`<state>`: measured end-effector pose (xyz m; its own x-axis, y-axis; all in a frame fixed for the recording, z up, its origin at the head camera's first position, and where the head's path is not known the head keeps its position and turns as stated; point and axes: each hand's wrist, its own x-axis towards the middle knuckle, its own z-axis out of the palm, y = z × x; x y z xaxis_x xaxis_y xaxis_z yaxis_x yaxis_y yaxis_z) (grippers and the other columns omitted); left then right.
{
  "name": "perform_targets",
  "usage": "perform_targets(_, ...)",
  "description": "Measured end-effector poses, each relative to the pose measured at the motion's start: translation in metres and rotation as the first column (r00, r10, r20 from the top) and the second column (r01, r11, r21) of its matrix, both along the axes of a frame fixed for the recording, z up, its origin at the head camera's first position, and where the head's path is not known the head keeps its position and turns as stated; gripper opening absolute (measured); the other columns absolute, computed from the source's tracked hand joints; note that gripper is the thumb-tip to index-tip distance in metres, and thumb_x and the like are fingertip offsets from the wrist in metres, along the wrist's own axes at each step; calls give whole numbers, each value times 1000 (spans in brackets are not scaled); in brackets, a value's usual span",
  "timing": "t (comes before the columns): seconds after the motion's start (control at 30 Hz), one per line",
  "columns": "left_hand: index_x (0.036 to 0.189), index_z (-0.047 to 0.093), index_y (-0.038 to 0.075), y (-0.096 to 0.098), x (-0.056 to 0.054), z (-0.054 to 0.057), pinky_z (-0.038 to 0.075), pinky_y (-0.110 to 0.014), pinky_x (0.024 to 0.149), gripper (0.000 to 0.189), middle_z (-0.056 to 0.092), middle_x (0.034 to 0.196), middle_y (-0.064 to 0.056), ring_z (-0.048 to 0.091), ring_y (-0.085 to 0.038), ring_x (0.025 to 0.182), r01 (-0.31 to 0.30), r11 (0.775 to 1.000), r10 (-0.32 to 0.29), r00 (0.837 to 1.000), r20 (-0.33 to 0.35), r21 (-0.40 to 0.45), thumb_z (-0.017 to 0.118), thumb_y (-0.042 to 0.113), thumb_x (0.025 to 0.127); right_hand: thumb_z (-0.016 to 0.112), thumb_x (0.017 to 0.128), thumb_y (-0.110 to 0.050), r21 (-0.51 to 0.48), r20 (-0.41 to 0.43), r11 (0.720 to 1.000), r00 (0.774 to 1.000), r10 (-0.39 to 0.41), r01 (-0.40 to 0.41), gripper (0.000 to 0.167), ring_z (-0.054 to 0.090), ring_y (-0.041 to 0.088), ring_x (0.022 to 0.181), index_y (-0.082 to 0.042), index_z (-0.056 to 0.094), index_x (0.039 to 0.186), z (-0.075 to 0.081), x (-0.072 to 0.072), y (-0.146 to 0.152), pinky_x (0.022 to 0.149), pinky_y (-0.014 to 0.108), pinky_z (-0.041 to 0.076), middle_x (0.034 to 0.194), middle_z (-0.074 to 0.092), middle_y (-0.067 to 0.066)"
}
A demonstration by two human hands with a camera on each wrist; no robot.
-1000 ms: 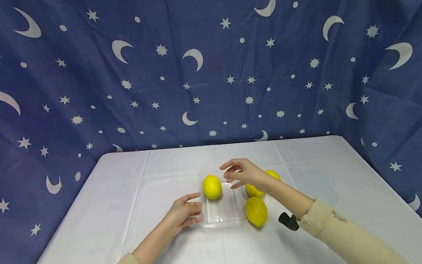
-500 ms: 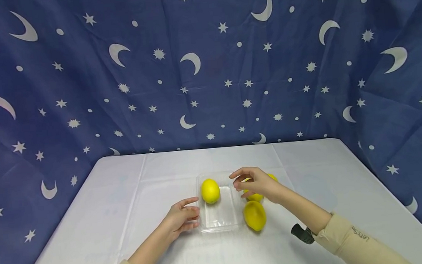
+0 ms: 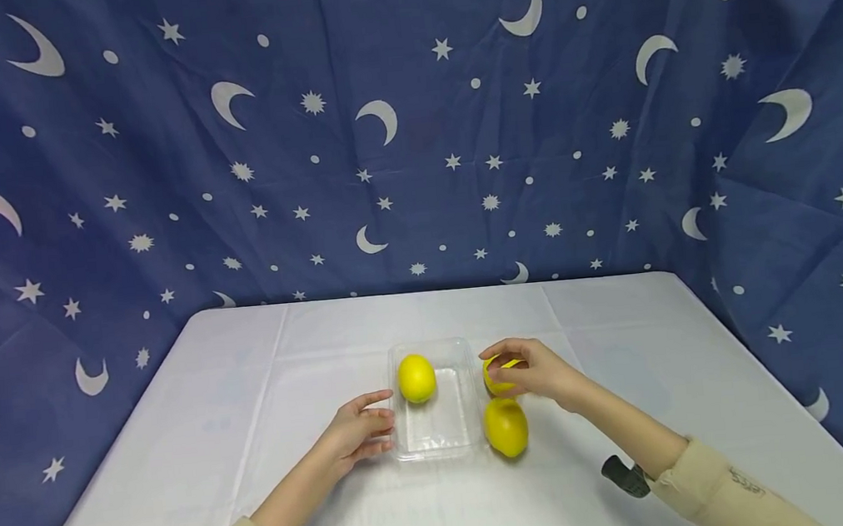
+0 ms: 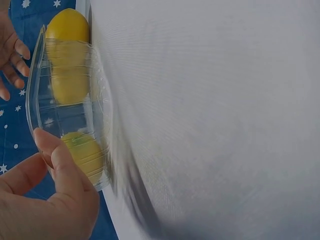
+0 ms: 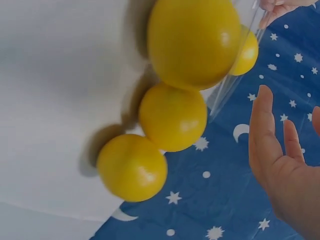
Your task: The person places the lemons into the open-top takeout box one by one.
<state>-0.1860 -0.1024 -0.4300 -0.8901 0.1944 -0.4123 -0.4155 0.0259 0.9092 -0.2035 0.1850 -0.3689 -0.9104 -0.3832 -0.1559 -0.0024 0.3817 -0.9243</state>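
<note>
Right beige sleeve (image 3: 700,481), head view: a short line of dark lettering (image 3: 747,481) is carried on the fabric beyond the folded cuff (image 3: 673,467). The line is slanted along the arm, and its characters are too small and blurred to be read. Blue curtain (image 3: 415,21): only pictorial signs are printed, in white, namely crescent moons (image 3: 532,13), stars (image 3: 442,49) and round dots (image 3: 476,84); the same motifs are shown in both wrist views. No word, brand or number can be made out.
</note>
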Motion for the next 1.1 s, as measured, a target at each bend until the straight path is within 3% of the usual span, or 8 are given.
perform_targets(0.43,135,44,3,-2,4,-1,56,-22,63,49,57,95,-4,56,-14,77,-28,1000,28,1000,12,-12,57,-2,88,64,89,-15,77,-42,997,999,2,1,39,60,21,87,7,55,120,-20,10,18,75,36,59,105,58,15)
perform_targets(0.7,136,45,4,-3,2,-1,57,-23,67,49,56,99,-6,56,-14,79,-23,1000,23,1000,7,5,56,-1,88,66,87,-15,149,-137,989,990,20,1,37,60,19,83,6,57,117,-28,13,19,70,32,59,102,59,16)
perform_targets(0.9,136,43,3,-4,1,-1,57,-23,68,50,56,99,-5,56,-15,81,-15,1000,15,1000,0,13,56,-1,89,69,83,-10,287,-310,953,951,0,93,29,59,17,80,4,62,108,-33,17,15,68,21,54,94,64,11)
perform_targets(1.1,138,41,2,-5,2,1,57,-22,66,51,56,99,-4,56,-13,80,-10,1000,10,1000,5,25,56,-1,90,72,82,-17,351,-307,931,952,20,94,33,57,16,74,4,63,105,-37,22,14,63,19,50,92,64,11)
